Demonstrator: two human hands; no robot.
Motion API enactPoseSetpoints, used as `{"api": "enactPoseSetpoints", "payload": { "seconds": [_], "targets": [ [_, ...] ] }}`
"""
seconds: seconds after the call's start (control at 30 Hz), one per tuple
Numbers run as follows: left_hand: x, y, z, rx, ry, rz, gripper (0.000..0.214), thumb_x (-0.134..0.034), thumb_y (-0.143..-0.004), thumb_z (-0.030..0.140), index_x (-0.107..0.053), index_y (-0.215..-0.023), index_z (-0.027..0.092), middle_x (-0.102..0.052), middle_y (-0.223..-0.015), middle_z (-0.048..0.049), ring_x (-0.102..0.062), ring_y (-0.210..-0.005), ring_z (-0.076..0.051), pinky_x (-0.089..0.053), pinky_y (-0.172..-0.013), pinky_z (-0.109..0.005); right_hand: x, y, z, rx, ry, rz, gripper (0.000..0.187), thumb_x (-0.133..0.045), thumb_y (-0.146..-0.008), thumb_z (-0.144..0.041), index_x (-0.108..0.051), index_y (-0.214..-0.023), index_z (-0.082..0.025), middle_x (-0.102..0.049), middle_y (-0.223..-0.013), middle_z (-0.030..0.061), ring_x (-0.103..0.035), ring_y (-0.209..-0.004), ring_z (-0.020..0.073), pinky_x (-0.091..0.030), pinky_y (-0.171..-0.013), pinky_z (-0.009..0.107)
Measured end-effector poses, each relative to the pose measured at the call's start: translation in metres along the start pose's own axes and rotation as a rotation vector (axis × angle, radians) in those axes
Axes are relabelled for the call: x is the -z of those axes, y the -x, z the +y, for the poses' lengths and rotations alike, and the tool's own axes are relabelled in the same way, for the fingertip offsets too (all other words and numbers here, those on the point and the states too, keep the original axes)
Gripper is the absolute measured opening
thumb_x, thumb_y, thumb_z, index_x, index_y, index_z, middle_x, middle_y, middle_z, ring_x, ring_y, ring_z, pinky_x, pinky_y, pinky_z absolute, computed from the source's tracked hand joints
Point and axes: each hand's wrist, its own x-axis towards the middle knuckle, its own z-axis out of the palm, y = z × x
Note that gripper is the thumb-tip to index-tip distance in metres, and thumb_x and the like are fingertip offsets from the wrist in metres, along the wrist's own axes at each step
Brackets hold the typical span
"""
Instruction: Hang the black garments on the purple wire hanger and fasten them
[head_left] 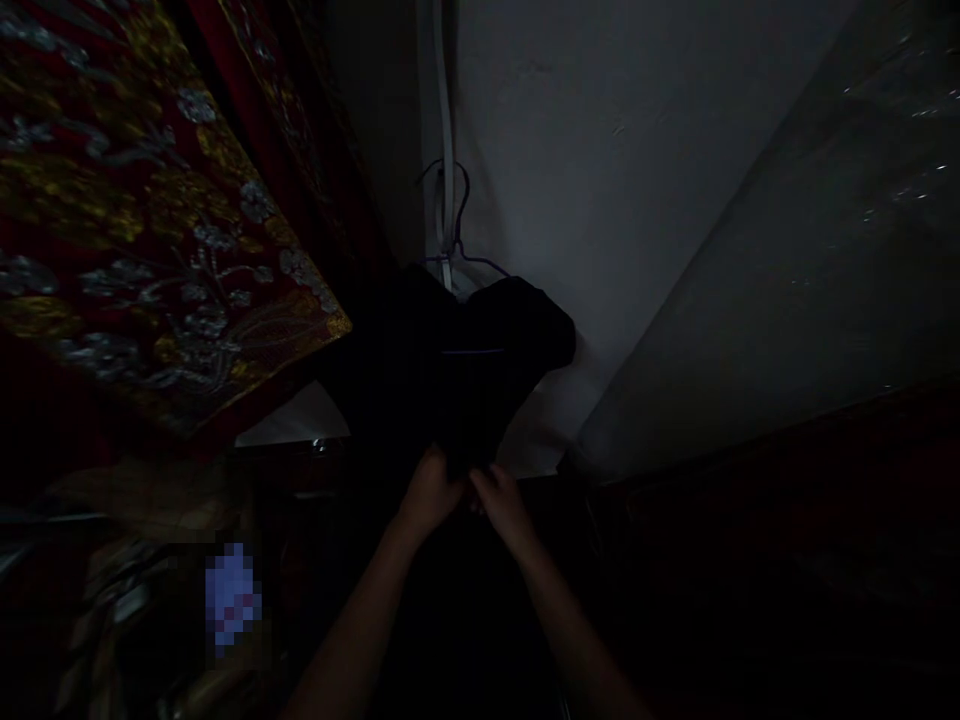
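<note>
A black garment (pixel 480 350) hangs on a thin wire hanger (pixel 459 215) against a pale wall, in very dim light. My left hand (pixel 431 492) and my right hand (pixel 501 503) are raised side by side at the garment's lower edge, both with fingers closed on the dark cloth. The two hands nearly touch each other. What lies below the hands is lost in darkness.
A red cloth with gold and silver embroidery (pixel 142 200) hangs at the upper left. A clear plastic-covered surface (pixel 810 260) slants across the right. A white strap or cord (pixel 444 110) runs down the wall to the hanger. Dark clutter fills the lower left.
</note>
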Motion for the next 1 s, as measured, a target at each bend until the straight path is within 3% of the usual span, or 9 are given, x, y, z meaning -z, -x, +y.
{"api": "enactPoseSetpoints", "payload": {
  "seconds": [0.1, 0.17, 0.33, 0.53, 0.67, 0.8, 0.9, 1.0],
  "targets": [
    [-0.008, 0.008, 0.007, -0.061, 0.061, -0.03, 0.016, -0.063, -0.079, 0.009, -0.07, -0.091, 0.017, -0.074, -0.093, -0.0069, -0.07, -0.087, -0.023, -0.054, -0.081, -0.034, 0.012, 0.017, -0.003, 0.04, -0.052, 0.048, 0.045, -0.058, -0.074, -0.067, -0.05, -0.07, -0.022, -0.052, -0.055, -0.0039, -0.05, -0.047, 0.011, -0.039, -0.046, 0.023],
    [-0.012, 0.014, 0.01, -0.089, 0.094, -0.017, 0.012, -0.064, -0.082, 0.014, -0.07, -0.092, 0.017, -0.074, -0.094, -0.007, -0.071, -0.088, -0.023, -0.054, -0.082, -0.033, 0.017, 0.021, -0.007, 0.078, -0.089, 0.083, 0.048, -0.062, -0.075, -0.067, -0.049, -0.065, -0.022, -0.049, -0.052, -0.0048, -0.047, -0.046, 0.0096, -0.037, -0.046, 0.022],
    [-0.014, 0.02, 0.01, -0.146, 0.149, -0.003, 0.006, -0.064, -0.086, 0.021, -0.067, -0.091, 0.017, -0.073, -0.09, -0.0046, -0.068, -0.082, -0.019, -0.052, -0.077, -0.029, 0.013, 0.026, -0.016, 0.11, -0.181, 0.161, 0.055, -0.065, -0.075, -0.072, -0.056, -0.063, -0.019, -0.043, -0.045, -0.0063, -0.039, -0.041, 0.008, -0.032, -0.042, 0.022],
    [-0.014, 0.021, 0.01, -0.135, 0.143, 0.079, 0.016, -0.052, -0.095, 0.024, -0.063, -0.085, 0.019, -0.069, -0.087, -0.0044, -0.065, -0.081, -0.018, -0.05, -0.078, -0.029, 0.004, 0.028, -0.026, 0.114, -0.26, 0.036, 0.045, -0.068, -0.077, -0.062, -0.06, -0.071, -0.019, -0.053, -0.053, -0.0038, -0.048, -0.047, 0.0096, -0.038, -0.046, 0.022],
    [-0.016, 0.021, 0.008, -0.071, 0.087, 0.175, 0.017, -0.047, -0.097, 0.025, -0.058, -0.086, 0.019, -0.065, -0.082, -0.0052, -0.062, -0.076, -0.019, -0.049, -0.073, -0.031, -0.001, 0.023, -0.041, 0.128, -0.227, -0.056, 0.035, -0.066, -0.078, -0.053, -0.062, -0.076, -0.018, -0.054, -0.052, -0.0041, -0.047, -0.042, 0.0093, -0.036, -0.043, 0.022],
    [-0.021, 0.019, 0.006, -0.015, 0.012, 0.248, 0.015, -0.043, -0.098, 0.023, -0.057, -0.095, 0.018, -0.065, -0.09, -0.0094, -0.063, -0.081, -0.022, -0.049, -0.076, -0.034, -0.003, 0.002, -0.089, 0.193, -0.208, -0.088, 0.029, -0.066, -0.077, -0.047, -0.06, -0.074, -0.019, -0.051, -0.044, -0.0065, -0.043, -0.036, 0.0088, -0.034, -0.039, 0.022],
    [-0.027, 0.016, 0.009, 0.006, -0.038, 0.22, 0.016, -0.045, -0.097, 0.023, -0.059, -0.103, 0.017, -0.068, -0.098, -0.0134, -0.067, -0.089, -0.025, -0.051, -0.082, -0.038, 0.0, -0.022, -0.154, 0.301, -0.252, -0.085, 0.022, -0.066, -0.077, -0.038, -0.06, -0.073, -0.018, -0.049, -0.041, -0.0081, -0.041, -0.033, 0.0074, -0.03, -0.036, 0.02],
    [-0.031, 0.014, 0.015, 0.041, -0.093, 0.167, 0.014, -0.048, -0.095, 0.022, -0.061, -0.095, 0.017, -0.069, -0.092, -0.0152, -0.069, -0.084, -0.028, -0.051, -0.079, -0.04, 0.006, -0.039, -0.215, 0.432, -0.34, -0.054, 0.014, -0.062, -0.082, -0.026, -0.06, -0.071, -0.017, -0.046, -0.042, -0.009, -0.04, -0.034, 0.006, -0.029, -0.037, 0.018]
  ]
}}
